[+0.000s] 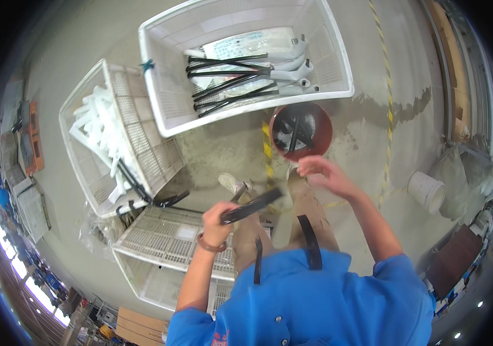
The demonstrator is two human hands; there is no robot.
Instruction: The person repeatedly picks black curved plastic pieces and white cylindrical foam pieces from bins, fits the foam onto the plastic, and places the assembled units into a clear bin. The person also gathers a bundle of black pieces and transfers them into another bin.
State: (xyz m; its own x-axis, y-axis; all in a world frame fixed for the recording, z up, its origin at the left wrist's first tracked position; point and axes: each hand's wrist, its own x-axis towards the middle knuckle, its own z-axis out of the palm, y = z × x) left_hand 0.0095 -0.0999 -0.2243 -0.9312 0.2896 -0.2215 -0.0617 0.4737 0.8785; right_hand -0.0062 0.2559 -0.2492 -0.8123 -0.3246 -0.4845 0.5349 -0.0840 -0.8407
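Note:
My left hand (217,224) is closed around one end of a flat black sleeve-like strip (253,206), which points up and to the right in front of my legs. My right hand (326,174) is raised at the near rim of a reddish-brown bucket (326,134). Its fingers are stretched out, a little blurred, and nothing shows in them. Foamy liquid and several black strips (298,134) lie inside the bucket. Two more black pieces, a wide strip (310,242) and a narrower strip (258,262), hang at the front of my blue shirt.
A big white crate (246,109) ahead holds several long black rods with pale grey ends (285,74). To the left, another crate (142,124) contains white wrapped pieces (99,124). An open lattice crate (168,239) stands beside my left arm. A white bucket (427,192) lies at right.

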